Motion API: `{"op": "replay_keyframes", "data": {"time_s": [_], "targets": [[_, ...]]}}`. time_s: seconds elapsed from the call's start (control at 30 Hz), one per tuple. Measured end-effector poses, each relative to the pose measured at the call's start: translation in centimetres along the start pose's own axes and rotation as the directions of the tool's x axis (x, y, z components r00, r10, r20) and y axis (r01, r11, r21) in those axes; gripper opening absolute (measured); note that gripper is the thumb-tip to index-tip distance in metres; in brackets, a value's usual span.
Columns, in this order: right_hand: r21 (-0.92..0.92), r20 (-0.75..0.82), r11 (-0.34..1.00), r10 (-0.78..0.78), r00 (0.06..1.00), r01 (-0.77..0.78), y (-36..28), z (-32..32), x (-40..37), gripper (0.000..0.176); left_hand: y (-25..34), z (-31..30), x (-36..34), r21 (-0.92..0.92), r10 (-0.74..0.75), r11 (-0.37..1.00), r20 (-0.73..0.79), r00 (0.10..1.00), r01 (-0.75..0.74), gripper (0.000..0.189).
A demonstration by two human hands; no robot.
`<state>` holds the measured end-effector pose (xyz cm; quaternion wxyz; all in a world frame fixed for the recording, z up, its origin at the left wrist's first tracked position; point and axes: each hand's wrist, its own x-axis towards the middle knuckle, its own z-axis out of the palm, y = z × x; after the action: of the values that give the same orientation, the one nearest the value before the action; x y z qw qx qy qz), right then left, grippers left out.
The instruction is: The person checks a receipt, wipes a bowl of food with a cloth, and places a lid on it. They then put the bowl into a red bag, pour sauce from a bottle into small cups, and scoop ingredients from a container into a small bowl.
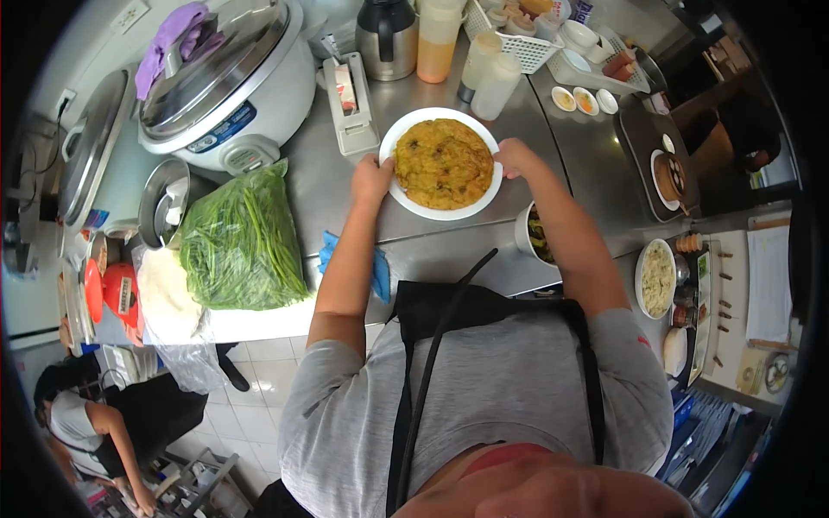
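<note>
In the head view, the left hand point(371, 180) is curling narrowly around the left edge of a white plate point(442, 113), thumb lying on the rim and fingers tucked underneath. The right hand point(516, 157) is gripping the opposite edge in the same closed way. The plate is sitting just above the middle of the frame, over the steel counter point(319, 181); whether it is resting on the counter or being held just clear of it cannot be told. A round yellow omelette point(442, 164) is filling most of the plate. A bowl point(524, 231) of dark greens is showing just under the right forearm, and a blue cloth point(380, 272) is lying at the counter's near edge by the left elbow. Left of centre a bag of greens point(242, 242) is lying beside a big rice cooker point(229, 82), which is taking up the upper left. Along the top a jug point(387, 39), an orange bottle point(436, 39) and a white basket point(518, 43) are standing in a row. At the right a plate of noodles point(658, 278) is waiting on a lower shelf. In the lower left another person point(95, 427) is bending over on the tiled floor point(259, 371).
</note>
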<state>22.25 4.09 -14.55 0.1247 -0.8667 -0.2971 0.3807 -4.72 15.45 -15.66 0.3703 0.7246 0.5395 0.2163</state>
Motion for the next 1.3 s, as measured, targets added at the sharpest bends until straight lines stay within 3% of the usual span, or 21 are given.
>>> {"op": "replay_keyframes", "data": {"time_s": [0.2, 0.27, 0.33, 0.4, 0.43, 0.5, 0.53, 0.57, 0.67, 0.7, 0.8, 0.87, 0.93, 1.07, 1.13, 1.2, 1.23, 1.3], "targets": [[0.144, 0.022, 0.988, 0.056, 0.998, -0.059, 0.0, 0.9, 0.4, 0.02, -2.1, 1.3, 1.5, 0.063, 0.101, 0.993, -0.032, 0.994, -0.099, 0.026], [0.155, 0.012, 0.988, -0.03, 0.999, 0.028, -1.9, -0.2, -3.0, 0.019, -2.7, 1.0, 1.4, -0.062, 0.153, 0.986, -0.032, 0.988, -0.155, 0.025], [0.223, 0.008, 0.974, -0.035, 0.999, 0.032, -2.6, -1.2, -4.5, 0.019, -3.1, 0.7, 0.9, -0.014, 0.168, 0.985, -0.076, 0.983, -0.17, 0.024], [0.337, 0.036, 0.936, -0.119, 0.992, 0.1, -2.6, -2.2, -5.6, 0.021, -2.7, 0.0, -0.4, -0.144, 0.12, 0.98, -0.11, 0.987, -0.135, 0.022], [0.37, 0.079, 0.923, -0.144, 0.986, 0.105, -3.1, -3.2, -7.2, 0.03, -1.8, -0.4, -0.9, -0.232, 0.105, 0.964, -0.109, 0.989, -0.128, 0.02], [0.593, 0.014, 0.793, -0.185, 0.983, 0.141, -2.6, -4.0, -8.8, 0.035, 0.0, -1.3, -2.0, -0.397, 0.057, 0.913, -0.108, 0.992, -0.096, 0.017], [0.689, -0.015, 0.707, -0.206, 0.979, 0.159, -2.7, -4.2, -10.0, 0.037, 1.4, -2.0, -2.4, -0.386, 0.092, 0.913, -0.117, 0.989, -0.131, 0.017], [0.7, -0.137, 0.693, -0.108, 0.985, 0.173, -3.0, -4.3, -11.4, 0.036, 3.1, -2.7, -2.9, -0.373, 0.123, 0.914, -0.126, 0.984, -0.162, 0.016], [0.883, -0.222, 0.385, -0.16, 0.962, 0.268, -0.5, -4.5, -11.1, 0.035, 7.8, -3.9, -4.1, -0.348, 0.2, 0.906, -0.149, 0.968, -0.24, 0.017], [0.913, -0.195, 0.32, -0.2, 0.96, 0.252, 0.2, -5.5, -12.6, 0.031, 9.0, -3.6, -4.2, -0.341, 0.224, 0.902, -0.152, 0.963, -0.264, 0.017], [0.919, -0.328, 0.164, -0.181, 0.927, 0.358, 4.6, -6.4, -12.4, 0.027, 12.2, -1.4, -4.2, -0.492, 0.248, 0.818, -0.167, 0.954, -0.298, 0.02], [0.916, -0.389, 0.062, -0.102, 0.916, 0.396, 7.2, -7.7, -13.8, 0.023, 15.4, -1.1, -5.4, -0.557, 0.203, 0.82, 0.07, 0.977, -0.13, 0.023], [0.895, -0.445, 0.001, -0.046, 0.894, 0.446, 10.3, -8.9, -14.3, 0.022, 17.9, -0.4, -7.4, -0.63, 0.2, 0.767, 0.055, 0.978, -0.121, 0.02], [0.852, -0.522, 0.043, 0.119, 0.844, 0.521, 16.9, -10.8, -13.8, 0.023, 15.2, -1.5, -8.1, -0.46, 0.162, 0.869, -0.089, 0.983, -0.185, 0.026], [0.839, -0.54, 0.048, 0.196, 0.819, 0.542, 19.8, -11.1, -13.1, 0.024, 10.6, -3.0, -7.7, -0.404, 0.001, 0.912, -0.189, 0.982, -0.079, 0.028], [0.827, -0.547, 0.032, 0.279, 0.789, 0.561, 22.0, -11.1, -12.7, 0.024, 2.6, -4.8, -7.9, 0.03, 0.233, 0.971, -0.368, 0.9, -0.239, 0.037], [0.83, -0.536, 0.029, 0.317, 0.782, 0.557, 22.9, -11.0, -12.3, 0.024, 3.0, -6.2, -10.6, 0.342, 0.176, 0.938, -0.331, 0.927, -0.056, 0.041], [0.836, -0.515, 0.028, 0.383, 0.767, 0.548, 24.6, -10.3, -11.4, 0.024, 0.0, -6.8, -13.9, 0.523, -0.05, 0.829, -0.284, 0.958, 0.199, 0.043]]}}
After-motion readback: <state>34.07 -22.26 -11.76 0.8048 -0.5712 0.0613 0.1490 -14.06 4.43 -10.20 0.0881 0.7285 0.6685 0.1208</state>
